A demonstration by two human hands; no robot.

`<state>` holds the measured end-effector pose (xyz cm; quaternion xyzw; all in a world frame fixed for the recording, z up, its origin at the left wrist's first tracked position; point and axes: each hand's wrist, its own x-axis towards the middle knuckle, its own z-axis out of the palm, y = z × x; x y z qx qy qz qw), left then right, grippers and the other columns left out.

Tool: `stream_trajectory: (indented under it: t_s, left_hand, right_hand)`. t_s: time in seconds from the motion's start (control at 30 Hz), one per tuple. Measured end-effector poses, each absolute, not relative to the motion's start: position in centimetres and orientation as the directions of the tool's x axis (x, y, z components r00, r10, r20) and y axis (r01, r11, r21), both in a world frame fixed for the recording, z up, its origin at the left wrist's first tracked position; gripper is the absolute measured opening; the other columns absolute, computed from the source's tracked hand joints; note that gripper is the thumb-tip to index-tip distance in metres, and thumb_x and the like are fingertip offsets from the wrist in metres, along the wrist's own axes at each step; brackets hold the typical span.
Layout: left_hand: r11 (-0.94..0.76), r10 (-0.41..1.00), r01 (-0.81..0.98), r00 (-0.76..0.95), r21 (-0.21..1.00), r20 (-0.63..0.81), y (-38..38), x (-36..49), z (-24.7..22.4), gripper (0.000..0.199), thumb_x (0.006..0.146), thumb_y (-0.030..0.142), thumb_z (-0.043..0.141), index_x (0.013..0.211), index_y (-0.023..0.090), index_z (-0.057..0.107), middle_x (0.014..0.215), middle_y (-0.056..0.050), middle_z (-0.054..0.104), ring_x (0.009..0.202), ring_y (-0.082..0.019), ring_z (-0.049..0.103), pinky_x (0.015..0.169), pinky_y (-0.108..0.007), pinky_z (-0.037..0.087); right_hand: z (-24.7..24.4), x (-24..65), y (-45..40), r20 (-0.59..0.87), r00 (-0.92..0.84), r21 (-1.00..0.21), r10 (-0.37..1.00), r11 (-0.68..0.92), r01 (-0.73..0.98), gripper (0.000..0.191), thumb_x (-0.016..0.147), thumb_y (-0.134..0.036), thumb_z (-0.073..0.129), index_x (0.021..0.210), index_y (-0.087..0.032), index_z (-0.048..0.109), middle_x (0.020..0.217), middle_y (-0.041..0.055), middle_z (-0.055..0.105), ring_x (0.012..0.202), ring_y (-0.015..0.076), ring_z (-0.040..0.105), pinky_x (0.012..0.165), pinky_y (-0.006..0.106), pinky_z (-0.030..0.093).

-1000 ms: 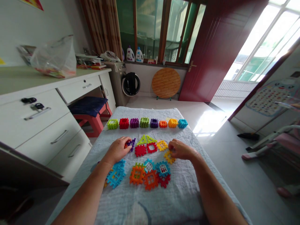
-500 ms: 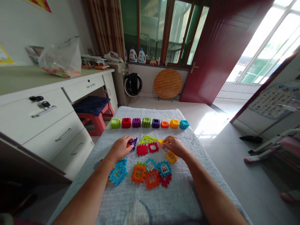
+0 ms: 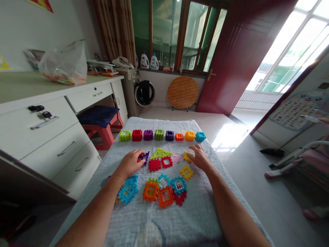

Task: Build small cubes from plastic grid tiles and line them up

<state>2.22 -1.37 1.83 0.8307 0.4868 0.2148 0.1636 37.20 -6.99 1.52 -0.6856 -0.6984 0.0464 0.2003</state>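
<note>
My left hand [image 3: 131,163] is closed on a purple piece [image 3: 146,158], with a bit of orange showing by its fingers. My right hand [image 3: 199,157] has its fingers apart over a yellow piece [image 3: 187,156], touching or just above it; which one is unclear. Another yellow piece [image 3: 186,172] lies just below. Between the hands are a lime triangle [image 3: 161,153], a solid red square [image 3: 154,165] and a red frame [image 3: 167,162]. Nearer me lie orange squares [image 3: 166,196], blue window pieces [image 3: 179,185] and a blue pile [image 3: 128,189] beside my left forearm.
Block stacks, among them a lime one [image 3: 124,135] and a blue one [image 3: 200,136], line the far part of the cloth-covered table [image 3: 200,212]. A red stool [image 3: 104,132] and a white desk [image 3: 51,133] stand on the left.
My right hand has moved right and spread its fingers; the yellow piece at its fingertips now lies farther right. My left hand stays around the purple piece. The view has shifted slightly.
</note>
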Motion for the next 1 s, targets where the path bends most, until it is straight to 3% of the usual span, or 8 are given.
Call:
stream_trajectory:
  t_s: [0.1,0.27,0.43,0.53,0.77,1.0]
  left_hand:
    - [-0.471,0.88,0.744,0.435,0.475,0.19,-1.4,2.2,2.0,0.025,0.076,0.027,0.055,0.098,0.019,0.063,0.097,-0.007,0.066,0.09,-0.021,0.062,0.083,-0.031,0.046]
    - [-0.452,0.889,0.744,0.421,0.492,0.179,-1.5,2.3,2.0,0.024,0.075,0.026,0.056,0.097,0.02,0.062,0.098,-0.006,0.066,0.09,-0.02,0.062,0.083,-0.03,0.046]
    - [-0.448,0.891,0.742,0.415,0.499,0.184,-1.4,2.4,1.9,0.023,0.075,0.026,0.056,0.096,0.02,0.063,0.096,-0.006,0.066,0.089,-0.021,0.062,0.082,-0.03,0.047]
    - [-0.441,0.895,0.742,0.406,0.506,0.185,-1.5,2.4,2.0,0.023,0.074,0.025,0.057,0.095,0.021,0.063,0.095,-0.005,0.066,0.088,-0.02,0.062,0.082,-0.031,0.046]
    - [-0.446,0.892,0.739,0.41,0.504,0.188,-1.3,2.3,1.8,0.023,0.074,0.025,0.057,0.096,0.02,0.064,0.095,-0.005,0.065,0.087,-0.02,0.061,0.082,-0.031,0.046]
    - [-0.444,0.893,0.736,0.411,0.511,0.184,-1.4,2.3,1.8,0.024,0.074,0.025,0.057,0.097,0.02,0.063,0.096,-0.005,0.065,0.09,-0.021,0.06,0.085,-0.032,0.046]
  right_hand:
    - [1.4,37.3,-7.2,0.171,-0.028,-0.316,0.985,0.081,0.945,0.046,0.072,-0.038,0.069,0.113,-0.019,0.06,0.108,0.0091,0.054,0.104,0.0253,0.049,0.093,0.039,0.04]
    - [2.3,37.2,-7.6,0.106,-0.074,-0.378,0.992,0.109,0.919,0.037,0.068,-0.027,0.069,0.103,-0.018,0.063,0.098,0.0065,0.054,0.095,0.0217,0.051,0.089,0.037,0.042]
    - [5.2,37.2,-9.4,0.04,-0.369,-0.547,0.929,0.33,0.77,0.049,0.067,-0.014,0.064,0.114,-0.021,0.056,0.109,0.0052,0.053,0.098,0.0186,0.052,0.091,0.034,0.043]
    - [6.3,36.6,-10.5,-0.068,-0.476,-0.535,0.877,0.371,0.759,0.05,0.065,-0.014,0.065,0.113,-0.023,0.057,0.109,0.0042,0.054,0.103,0.0201,0.051,0.096,0.037,0.04]
    - [5.5,35.5,-10.9,-0.152,-0.455,-0.436,0.877,0.354,0.828,0.05,0.064,-0.015,0.068,0.112,-0.024,0.059,0.11,0.0052,0.053,0.102,0.0222,0.048,0.095,0.04,0.041]
    - [6.0,35.2,-11.1,-0.156,-0.448,-0.45,0.88,0.34,0.826,0.054,0.063,-0.013,0.068,0.115,-0.026,0.06,0.111,0.0053,0.051,0.104,0.0221,0.047,0.096,0.04,0.04]
